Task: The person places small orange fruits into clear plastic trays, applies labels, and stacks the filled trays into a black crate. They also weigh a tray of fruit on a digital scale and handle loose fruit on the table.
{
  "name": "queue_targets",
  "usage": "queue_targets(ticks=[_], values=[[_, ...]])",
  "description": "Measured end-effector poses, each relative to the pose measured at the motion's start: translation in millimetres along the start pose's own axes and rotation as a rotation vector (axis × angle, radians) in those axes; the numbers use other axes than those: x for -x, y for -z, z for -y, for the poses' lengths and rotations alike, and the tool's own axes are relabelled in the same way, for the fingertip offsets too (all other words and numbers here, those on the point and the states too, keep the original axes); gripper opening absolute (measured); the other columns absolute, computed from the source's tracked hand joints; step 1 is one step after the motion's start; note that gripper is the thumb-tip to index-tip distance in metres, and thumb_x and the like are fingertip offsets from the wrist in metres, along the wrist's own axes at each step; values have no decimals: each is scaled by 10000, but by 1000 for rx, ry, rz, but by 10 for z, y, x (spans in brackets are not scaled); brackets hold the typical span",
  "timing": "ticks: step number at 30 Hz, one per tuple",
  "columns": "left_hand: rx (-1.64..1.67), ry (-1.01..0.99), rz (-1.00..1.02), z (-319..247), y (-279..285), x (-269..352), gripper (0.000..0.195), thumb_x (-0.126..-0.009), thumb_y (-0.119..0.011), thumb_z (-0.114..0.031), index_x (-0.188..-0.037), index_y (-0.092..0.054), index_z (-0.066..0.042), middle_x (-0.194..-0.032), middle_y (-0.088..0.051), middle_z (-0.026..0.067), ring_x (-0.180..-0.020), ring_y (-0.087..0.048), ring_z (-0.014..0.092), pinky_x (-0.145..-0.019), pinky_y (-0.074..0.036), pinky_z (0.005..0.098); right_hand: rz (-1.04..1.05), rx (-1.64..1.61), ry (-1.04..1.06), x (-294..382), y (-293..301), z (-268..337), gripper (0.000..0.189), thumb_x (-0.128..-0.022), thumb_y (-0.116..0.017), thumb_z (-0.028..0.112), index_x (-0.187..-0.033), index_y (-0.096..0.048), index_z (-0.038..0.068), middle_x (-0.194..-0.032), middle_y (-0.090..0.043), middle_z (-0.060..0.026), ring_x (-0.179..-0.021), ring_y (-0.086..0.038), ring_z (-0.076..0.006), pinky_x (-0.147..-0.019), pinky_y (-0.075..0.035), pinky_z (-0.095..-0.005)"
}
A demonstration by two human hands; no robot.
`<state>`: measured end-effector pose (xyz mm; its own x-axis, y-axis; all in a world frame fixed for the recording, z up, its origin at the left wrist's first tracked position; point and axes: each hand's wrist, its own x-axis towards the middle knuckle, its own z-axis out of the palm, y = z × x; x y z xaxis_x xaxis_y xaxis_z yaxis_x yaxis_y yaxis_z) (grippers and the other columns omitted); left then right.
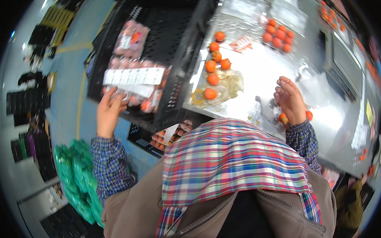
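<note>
My left hand (110,112) is over the near left corner of a black plastic crate (165,104), its fingers spread. Just beyond its fingertips, a white strip of labels (134,76) lies across clear packs of round orange-red fruit (131,62). I cannot tell whether a finger touches them. My right hand (291,99) hovers above the shiny metal table (259,73), cupped and holding nothing. Near its wrist are loose orange fruits (309,115), partly hidden by the hand. A row of similar fruits (211,66) stands along the table's left side.
A crumpled bag (232,86) lies beside the row. Farther back are a cluster of fruits (278,36) and clear trays (242,4). A grey flat-topped device (344,62) stands at right. Green sacks (76,183) are on the floor at left; another crate (143,139) sits below.
</note>
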<state>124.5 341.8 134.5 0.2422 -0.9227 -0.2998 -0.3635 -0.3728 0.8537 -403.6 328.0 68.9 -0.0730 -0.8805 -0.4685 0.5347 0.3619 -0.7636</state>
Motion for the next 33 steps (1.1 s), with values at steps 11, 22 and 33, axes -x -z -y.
queue_targets(ticks=[11,22,33], values=[[-251,-336,219,-834,-646,-712,260,-941,-563,-143,-1163,-587,-9,-916,-660,60,-756,-591,96,-677,-472,223,-203,197,-106,849,487,-602,222,-892,-591,111,-1100,-587,32,-980,-628,-33,-770,-578,-93,-707,-488,-237],[-550,-649,1029,-1491,-2442,-412,306,-879,-641,-150,-1123,-596,27,-884,-662,97,-792,-636,148,-733,-511,273,-781,223,285,829,1929,-330,329,-863,-598,121,-1171,-577,7,-1060,-624,-80,-913,-597,-162,-797,-503,-293],[-586,-594,1008,-1378,-4661,-271,614,-805,-677,-435,-1179,-579,43,-1077,-637,218,-982,-629,289,-855,-494,359,-948,946,507,-90,2726,462,730,-754,-749,253,-1360,-429,2,-1207,-596,-195,-1101,-581,-341,-955,-457,-383]])
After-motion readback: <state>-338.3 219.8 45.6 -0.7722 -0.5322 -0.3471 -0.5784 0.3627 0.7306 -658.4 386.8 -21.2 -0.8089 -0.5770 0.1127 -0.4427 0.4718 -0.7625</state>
